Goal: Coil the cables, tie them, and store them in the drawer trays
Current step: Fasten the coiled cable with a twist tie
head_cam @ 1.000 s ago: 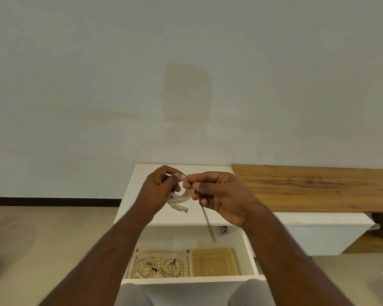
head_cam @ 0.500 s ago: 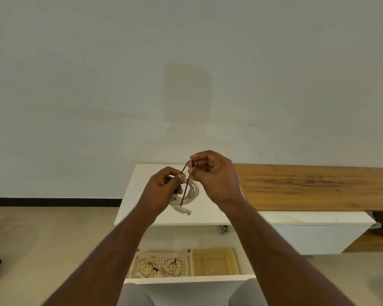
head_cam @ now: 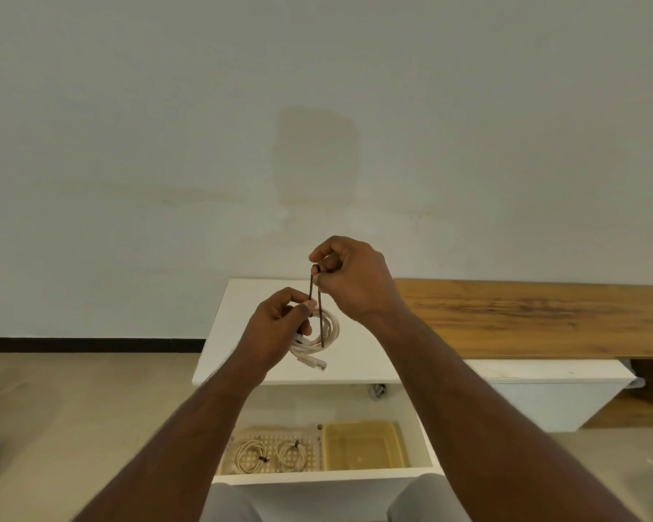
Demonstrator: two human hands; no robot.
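**Above the open drawer: tying a coiled cable**

Over the white cabinet top [head_cam: 242, 333], the left hand [head_cam: 276, 333] grips a white coiled cable [head_cam: 327, 333], its plug hanging at 6 o'clock. At 12 o'clock of the coil, the right hand [head_cam: 351, 280] pinches a dark tie [head_cam: 315, 295] bent into a hairpin loop through the coil. The tying step appears underway; next, the tie ends likely need twisting closed. Two tied coils [head_cam: 270, 454] lie in the perforated tray [head_cam: 238, 435]; the yellow tray [head_cam: 359, 427] sits at its 3 o'clock.
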